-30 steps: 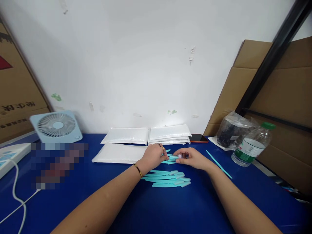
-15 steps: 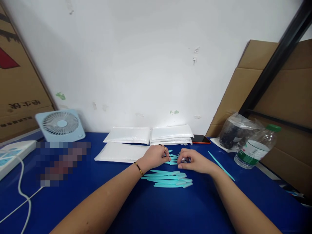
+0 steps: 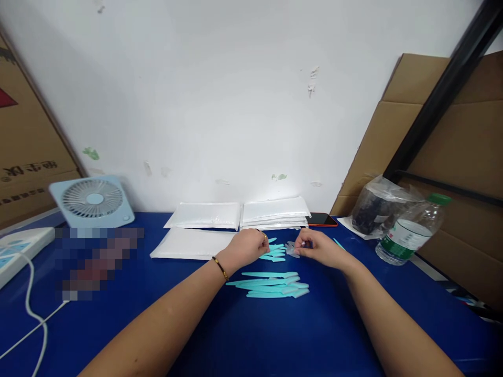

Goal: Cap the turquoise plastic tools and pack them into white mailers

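Several turquoise eyebrow razors [image 3: 271,289] lie in a loose row in front of my hands, handles to the left. More turquoise razors [image 3: 278,253] form a second small pile behind them. My left hand [image 3: 251,246] is closed at the handle end of that rear pile, its fingertips pinched on a razor that they mostly hide. Small clear plastic caps [image 3: 291,249] lie in a heap just right of the pile. My right hand [image 3: 316,248] pinches at the heap's right edge, thumb and forefinger on a cap, partly covered by the fingers.
White padded envelopes [image 3: 275,212] lie by the wall, with a phone [image 3: 322,220] beside them. A single razor [image 3: 338,244] shows behind my right wrist. At right stand a bottle [image 3: 411,233] and a bagged dark item [image 3: 369,209]; at left, a fan [image 3: 94,201] and power strip [image 3: 23,251].
My left hand has shifted slightly left over the rear razors. My right hand has moved a little right and back, uncovering the clear caps, and its forearm now covers most of the single razor.
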Available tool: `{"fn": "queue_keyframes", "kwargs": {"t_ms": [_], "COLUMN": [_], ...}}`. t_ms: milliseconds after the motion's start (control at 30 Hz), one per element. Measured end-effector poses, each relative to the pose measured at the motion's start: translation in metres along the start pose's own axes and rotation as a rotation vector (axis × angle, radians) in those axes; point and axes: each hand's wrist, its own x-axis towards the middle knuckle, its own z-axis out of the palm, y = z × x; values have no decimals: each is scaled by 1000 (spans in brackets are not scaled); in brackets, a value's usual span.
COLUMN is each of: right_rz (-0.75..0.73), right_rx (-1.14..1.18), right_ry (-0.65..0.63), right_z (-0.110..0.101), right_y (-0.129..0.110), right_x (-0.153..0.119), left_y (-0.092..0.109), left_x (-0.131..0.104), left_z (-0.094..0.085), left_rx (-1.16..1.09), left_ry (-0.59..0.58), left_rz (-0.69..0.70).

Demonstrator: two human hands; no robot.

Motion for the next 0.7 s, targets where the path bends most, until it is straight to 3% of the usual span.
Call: {"fn": "queue_keyframes", "kwargs": {"t_ms": [133, 333, 500, 600, 700], "right_rz": [30, -37, -65, -64, -6], "right_rx": [-37, 13, 29, 34, -1], "right_ry": [46, -244, -371, -345, -161], "right_z": [-3, 6, 13, 10, 2], "right_y": [4, -10, -16, -10, 2], "right_x": [-1, -5, -5, -4, -3], "left_y": [0, 8, 12, 9, 5], "left_x": [0, -8, -10, -7, -4], "left_z": [0, 1, 2, 0, -5], "left_rx": [6, -76, -65, -18, 46], "left_ry": [69, -249, -307, -252, -140], "left_rz": [9, 52, -4, 9, -45]}}
